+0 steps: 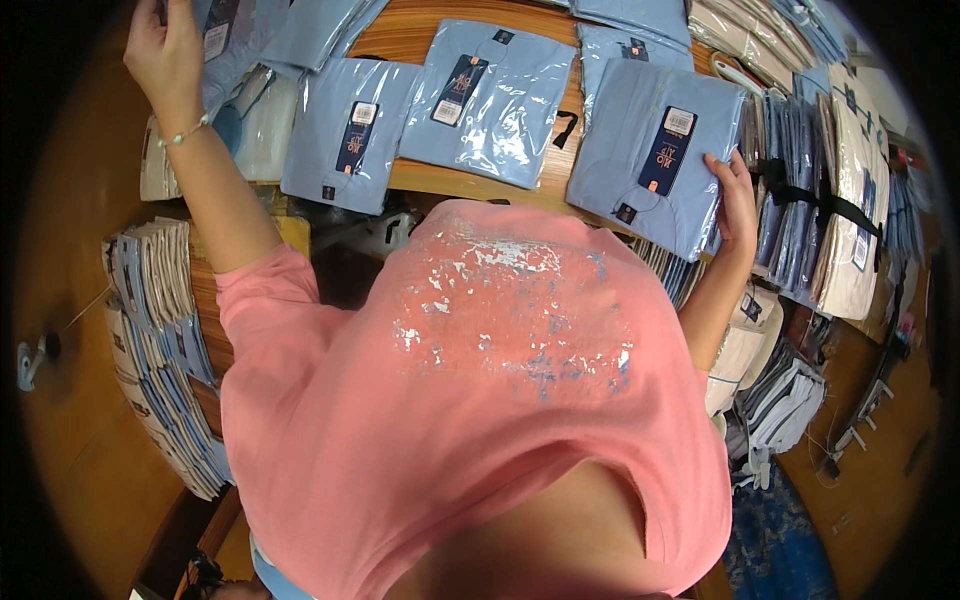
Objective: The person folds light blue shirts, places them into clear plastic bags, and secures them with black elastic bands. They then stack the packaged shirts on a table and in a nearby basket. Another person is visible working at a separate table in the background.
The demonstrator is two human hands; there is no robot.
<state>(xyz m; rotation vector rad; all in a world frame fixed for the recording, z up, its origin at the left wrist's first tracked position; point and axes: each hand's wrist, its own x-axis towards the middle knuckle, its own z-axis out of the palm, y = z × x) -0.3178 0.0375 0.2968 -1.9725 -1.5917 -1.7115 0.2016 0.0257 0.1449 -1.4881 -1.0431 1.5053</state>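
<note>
My right hand (735,200) grips the right edge of a folded light-blue garment in a clear plastic bag (610,150), with fingertips on its upper face. A dark hang tag with a white sticker lies on that garment. At the upper left my left hand (168,60) is raised beside another bagged blue garment (222,75); its fingertips run out at the picture's top edge, so its grip is hidden. Between the hands lie two more bagged blue garments, a left one (310,150) and a middle one (515,125), both with dark tags.
The bags rest on a wood-grain table (430,178). Bundled garments (850,200) tied with a black strap stand at the right. Stacked beige and blue garments (165,340) stand at the lower left. Grey folded items (785,405) and a blue patterned cloth (775,530) are lower right.
</note>
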